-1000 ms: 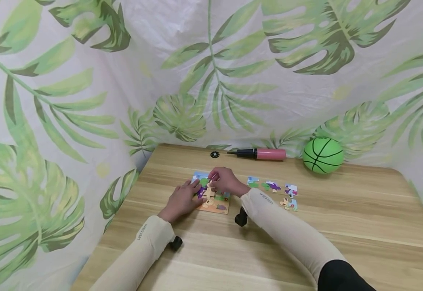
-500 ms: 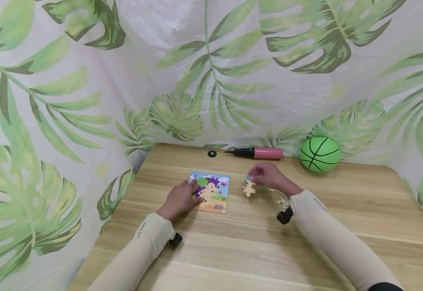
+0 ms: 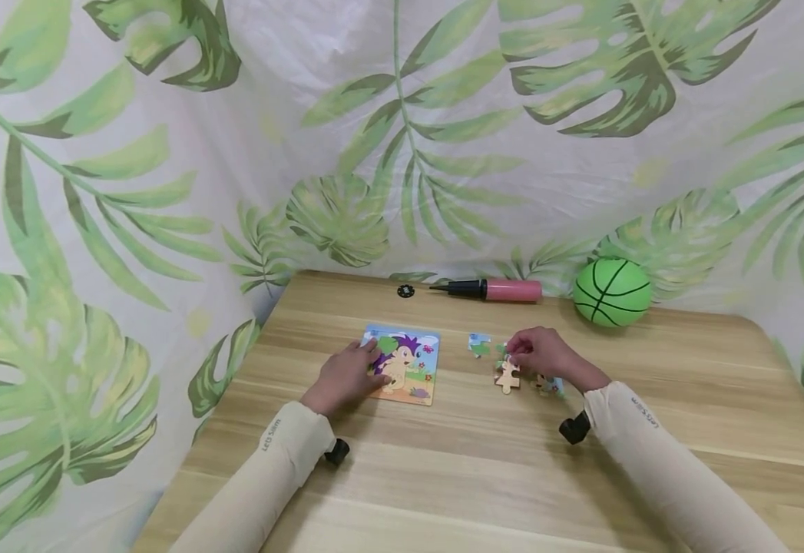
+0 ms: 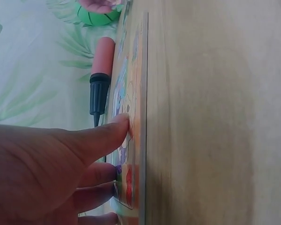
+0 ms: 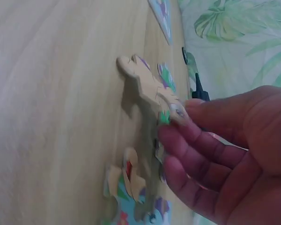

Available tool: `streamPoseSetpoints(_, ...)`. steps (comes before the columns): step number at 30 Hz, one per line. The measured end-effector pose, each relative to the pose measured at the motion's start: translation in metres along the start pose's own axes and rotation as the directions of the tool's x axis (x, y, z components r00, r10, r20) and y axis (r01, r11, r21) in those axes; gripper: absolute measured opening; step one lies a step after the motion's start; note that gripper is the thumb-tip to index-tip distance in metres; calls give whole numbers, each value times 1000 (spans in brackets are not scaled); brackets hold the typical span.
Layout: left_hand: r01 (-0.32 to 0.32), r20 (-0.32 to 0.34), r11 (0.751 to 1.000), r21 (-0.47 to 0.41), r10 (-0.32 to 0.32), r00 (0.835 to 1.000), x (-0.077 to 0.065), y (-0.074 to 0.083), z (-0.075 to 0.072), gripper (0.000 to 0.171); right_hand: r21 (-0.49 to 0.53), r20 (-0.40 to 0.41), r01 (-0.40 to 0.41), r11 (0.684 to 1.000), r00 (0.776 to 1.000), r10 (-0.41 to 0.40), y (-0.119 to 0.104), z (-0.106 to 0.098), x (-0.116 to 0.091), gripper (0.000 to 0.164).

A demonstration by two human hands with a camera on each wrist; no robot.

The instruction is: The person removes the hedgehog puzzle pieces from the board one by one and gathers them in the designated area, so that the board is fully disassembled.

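Note:
A square puzzle board (image 3: 424,369) with a purple-haired hedgehog picture lies on the wooden table. My left hand (image 3: 342,378) rests on its left side; in the left wrist view the thumb (image 4: 117,129) and fingertips touch its face. To the right of the board, my right hand (image 3: 550,358) pinches a jigsaw piece (image 5: 147,84) between thumb and fingers. That piece is mostly beige and tilts over the table. Loose jigsaw pieces lie around it: a blue and green one (image 3: 479,343) to its left, and others partly hidden under the hand, including a blue one with a red flower (image 5: 126,206).
Along the table's back edge lie a round black disc (image 3: 405,291) and a pink and black hand pump (image 3: 512,290). A green ball with black lines (image 3: 612,293) stands at the back right. A leaf-patterned cloth (image 3: 443,138) hangs behind the table.
My right hand has lifted away from the board and moved right with the beige jigsaw piece, now over the loose pieces. My left hand has stayed on the board.

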State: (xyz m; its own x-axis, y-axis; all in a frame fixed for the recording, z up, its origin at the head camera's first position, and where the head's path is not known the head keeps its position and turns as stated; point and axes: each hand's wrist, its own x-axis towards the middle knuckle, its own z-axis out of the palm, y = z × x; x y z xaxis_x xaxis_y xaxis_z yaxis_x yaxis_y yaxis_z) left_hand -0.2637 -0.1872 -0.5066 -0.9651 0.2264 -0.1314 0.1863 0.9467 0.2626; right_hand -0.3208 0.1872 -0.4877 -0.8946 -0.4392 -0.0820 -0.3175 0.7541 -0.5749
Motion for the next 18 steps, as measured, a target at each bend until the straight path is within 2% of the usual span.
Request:
streamPoseSetpoints(8, 8, -22, 999, -36, -9, 1000, -1, -2, -3, 67, -32, -58, -26, 999, 998, 24, -5, -7, -1, 17)
streamPoseSetpoints(11, 8, -35, 996, -85, -11, 999, -1, -4, -4, 66, -52, -100, 3, 999, 995, -8, -11, -11, 1, 18)
streamPoseSetpoints(15, -3, -46, 979, -204, -7, 999, 6, -12, -6, 63, -75, -152, 50, 996, 986, -61, -36, -17, 8, 17)
streamPoseSetpoints(18, -36, -68, 970, -240, 20, 997, 12, -19, -13, 62, -58, -162, 92, 994, 982, -100, -65, -21, 18, 16)
